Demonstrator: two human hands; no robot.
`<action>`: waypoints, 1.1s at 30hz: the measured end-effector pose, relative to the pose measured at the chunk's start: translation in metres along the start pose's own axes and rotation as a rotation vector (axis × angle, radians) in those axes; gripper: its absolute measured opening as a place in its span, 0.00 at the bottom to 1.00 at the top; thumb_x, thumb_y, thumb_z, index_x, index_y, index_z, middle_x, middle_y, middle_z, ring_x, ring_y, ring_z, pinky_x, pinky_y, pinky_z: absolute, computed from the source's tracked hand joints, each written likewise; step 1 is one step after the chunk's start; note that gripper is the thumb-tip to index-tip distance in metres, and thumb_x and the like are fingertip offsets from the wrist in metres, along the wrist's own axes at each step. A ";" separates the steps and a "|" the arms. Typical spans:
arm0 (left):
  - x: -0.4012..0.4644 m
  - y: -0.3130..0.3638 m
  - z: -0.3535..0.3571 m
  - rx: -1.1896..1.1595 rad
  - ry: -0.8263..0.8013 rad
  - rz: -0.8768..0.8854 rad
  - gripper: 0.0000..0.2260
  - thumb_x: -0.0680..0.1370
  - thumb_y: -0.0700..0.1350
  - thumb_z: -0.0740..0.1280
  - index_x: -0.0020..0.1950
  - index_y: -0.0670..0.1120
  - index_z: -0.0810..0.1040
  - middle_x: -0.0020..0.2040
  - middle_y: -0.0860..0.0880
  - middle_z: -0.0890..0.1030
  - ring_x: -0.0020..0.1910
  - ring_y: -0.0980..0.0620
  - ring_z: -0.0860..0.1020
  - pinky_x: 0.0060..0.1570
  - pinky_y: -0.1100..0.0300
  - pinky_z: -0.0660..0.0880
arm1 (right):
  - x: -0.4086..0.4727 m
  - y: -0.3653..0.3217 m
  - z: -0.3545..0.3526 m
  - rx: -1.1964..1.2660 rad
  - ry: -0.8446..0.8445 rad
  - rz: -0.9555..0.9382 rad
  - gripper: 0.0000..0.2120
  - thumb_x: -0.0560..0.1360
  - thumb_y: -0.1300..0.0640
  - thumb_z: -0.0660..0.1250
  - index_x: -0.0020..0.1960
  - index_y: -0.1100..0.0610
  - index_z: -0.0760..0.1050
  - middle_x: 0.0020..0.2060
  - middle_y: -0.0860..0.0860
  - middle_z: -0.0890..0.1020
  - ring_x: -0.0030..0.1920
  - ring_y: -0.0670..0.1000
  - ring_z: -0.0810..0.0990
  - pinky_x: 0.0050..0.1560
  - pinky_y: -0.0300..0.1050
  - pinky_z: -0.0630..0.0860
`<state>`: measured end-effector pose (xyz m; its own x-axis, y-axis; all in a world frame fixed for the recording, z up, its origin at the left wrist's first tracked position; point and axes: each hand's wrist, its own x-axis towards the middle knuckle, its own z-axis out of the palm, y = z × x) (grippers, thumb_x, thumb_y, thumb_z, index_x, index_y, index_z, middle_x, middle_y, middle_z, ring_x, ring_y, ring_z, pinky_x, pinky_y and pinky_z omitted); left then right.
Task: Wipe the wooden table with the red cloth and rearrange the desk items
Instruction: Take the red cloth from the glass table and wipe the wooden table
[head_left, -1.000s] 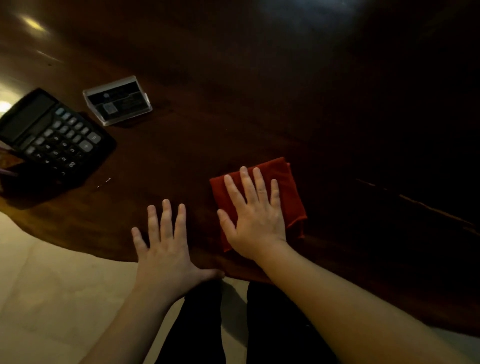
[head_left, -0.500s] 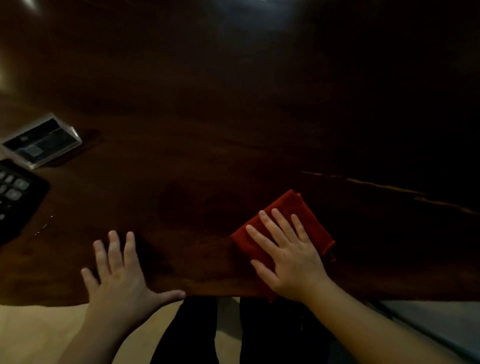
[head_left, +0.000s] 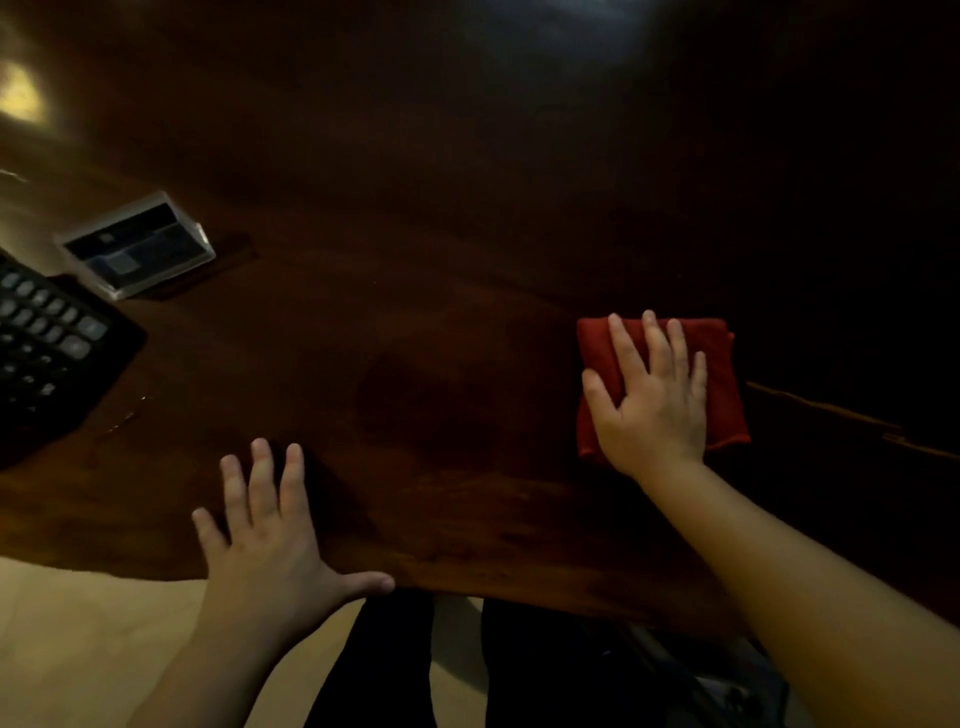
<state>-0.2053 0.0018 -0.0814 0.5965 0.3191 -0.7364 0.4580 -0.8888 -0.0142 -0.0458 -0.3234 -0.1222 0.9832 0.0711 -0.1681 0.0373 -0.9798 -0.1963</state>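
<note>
Head view: right hand (head_left: 655, 402) flat, fingers spread, palm pressing the folded red cloth (head_left: 722, 374) onto the tabletop (head_left: 467, 234) — flat pressure for wiping, not a pinch. Cloth sits right of centre, near the front edge; roughly rectangular, long axis running front-to-back, far edge square to the viewer. Left hand (head_left: 265, 540) also spread flat at the near edge, holding nothing — likely bracing. Calculator (head_left: 47, 353) and clear card holder (head_left: 137, 249) sit far left, well apart from the cloth.
</note>
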 end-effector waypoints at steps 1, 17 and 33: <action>0.000 -0.001 0.002 -0.005 0.016 0.009 0.75 0.42 0.88 0.53 0.77 0.51 0.26 0.79 0.44 0.27 0.76 0.40 0.27 0.74 0.33 0.42 | 0.008 -0.010 0.001 0.001 0.003 0.007 0.34 0.79 0.33 0.50 0.82 0.44 0.51 0.82 0.54 0.52 0.81 0.54 0.43 0.78 0.61 0.39; 0.006 -0.015 0.024 -0.035 0.208 0.099 0.72 0.43 0.88 0.51 0.78 0.54 0.30 0.81 0.47 0.35 0.76 0.44 0.27 0.71 0.32 0.41 | -0.016 -0.172 0.040 -0.048 -0.063 -0.297 0.39 0.75 0.29 0.50 0.81 0.46 0.50 0.81 0.58 0.54 0.80 0.62 0.44 0.75 0.70 0.39; 0.002 -0.006 0.010 0.021 0.106 0.067 0.71 0.43 0.87 0.54 0.78 0.58 0.29 0.80 0.44 0.34 0.78 0.38 0.33 0.73 0.31 0.47 | -0.113 -0.105 0.037 -0.019 -0.207 -0.667 0.36 0.77 0.31 0.56 0.81 0.44 0.54 0.81 0.53 0.54 0.81 0.59 0.44 0.76 0.65 0.37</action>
<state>-0.2135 0.0048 -0.0893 0.6920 0.2903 -0.6609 0.4011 -0.9159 0.0177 -0.1673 -0.2214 -0.1183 0.6952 0.6907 -0.1989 0.6259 -0.7178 -0.3050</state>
